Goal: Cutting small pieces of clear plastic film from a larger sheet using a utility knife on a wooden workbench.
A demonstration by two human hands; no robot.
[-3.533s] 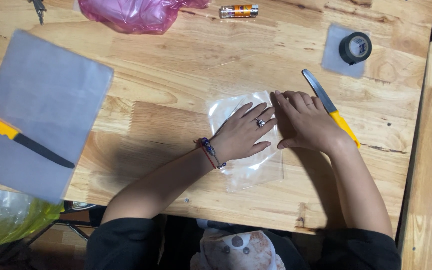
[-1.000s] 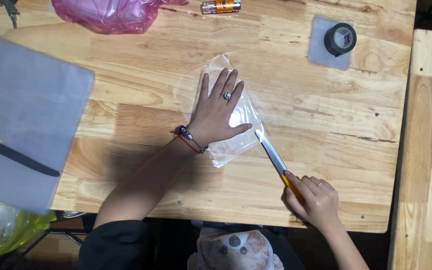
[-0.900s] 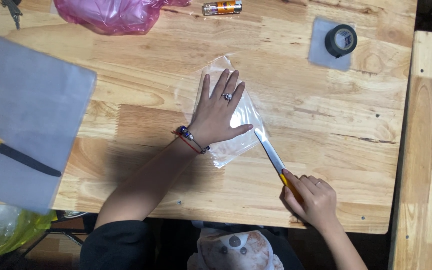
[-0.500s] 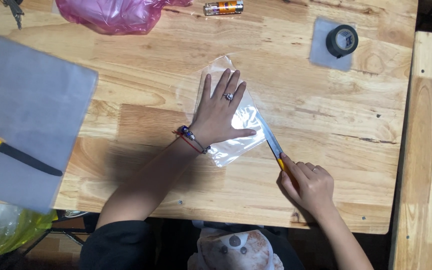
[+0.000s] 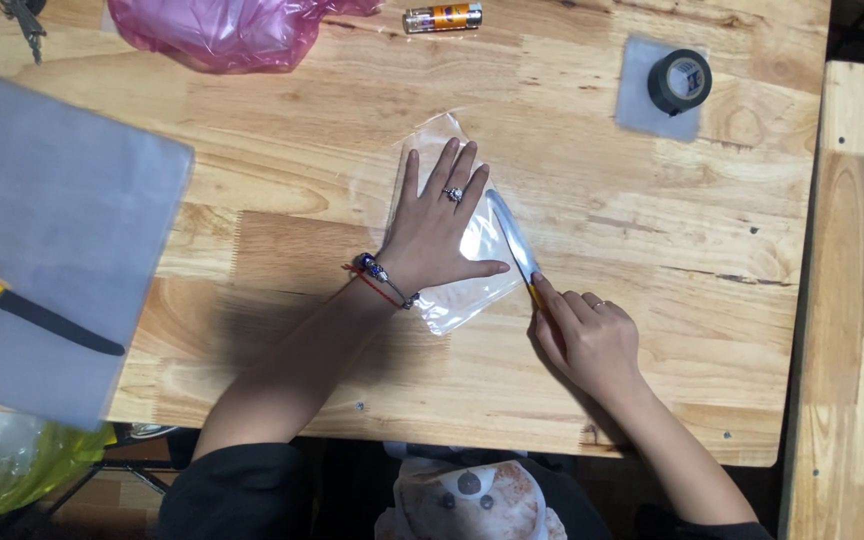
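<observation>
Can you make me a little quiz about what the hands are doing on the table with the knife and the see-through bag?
1. True or false: the left hand lies flat, fingers spread, on the clear plastic bag.
2. Which thing does the right hand hold?
A. the roll of black tape
B. the knife
C. the pink plastic bag
3. Fill in the missing word: the knife's blade lies along the bag's ____ edge, as seen from the head camera.

Key:
1. True
2. B
3. right
</observation>
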